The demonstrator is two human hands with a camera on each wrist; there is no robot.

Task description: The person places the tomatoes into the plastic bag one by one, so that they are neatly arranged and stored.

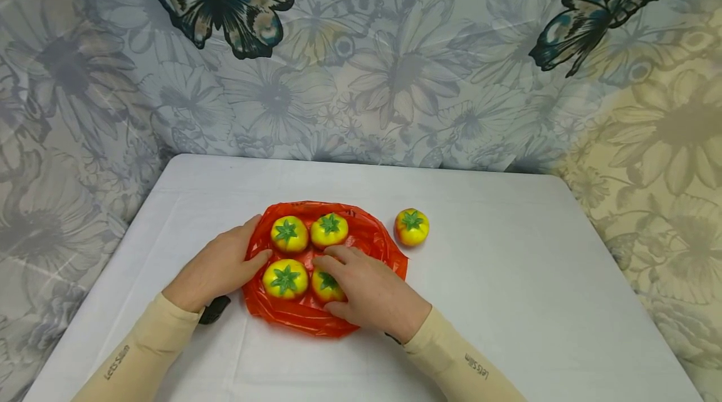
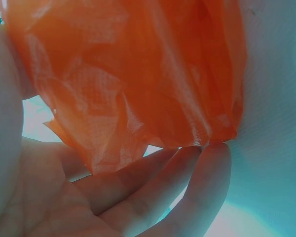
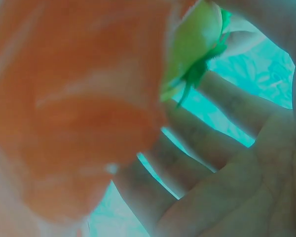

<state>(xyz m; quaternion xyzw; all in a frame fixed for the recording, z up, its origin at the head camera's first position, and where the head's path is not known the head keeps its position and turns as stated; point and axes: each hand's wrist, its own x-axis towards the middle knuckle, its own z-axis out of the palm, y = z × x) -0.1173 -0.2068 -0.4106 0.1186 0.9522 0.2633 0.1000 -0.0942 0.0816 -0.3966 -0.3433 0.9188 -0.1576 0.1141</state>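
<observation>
A red plastic bag (image 1: 372, 232) lies wide open on the white table, its rim rolled down into a ring. Four yellow fruits with red sides and green star-shaped leaf tops, like tomatoes, sit inside, among them the front-left tomato (image 1: 286, 279) and the back-left tomato (image 1: 289, 234). My left hand (image 1: 228, 259) holds the bag's left rim, thumb over the edge and fingers along the outside (image 2: 153, 197). Over the front-right tomato (image 1: 327, 288) is my right hand (image 1: 375, 289), thumb and fingers around it; the hand covers its right part.
Another tomato (image 1: 412, 227) sits on the table just right of the bag. A white cloth covers the table (image 1: 536, 276). Behind the table's far edge hangs a backdrop (image 1: 406, 76) with flowers and butterflies.
</observation>
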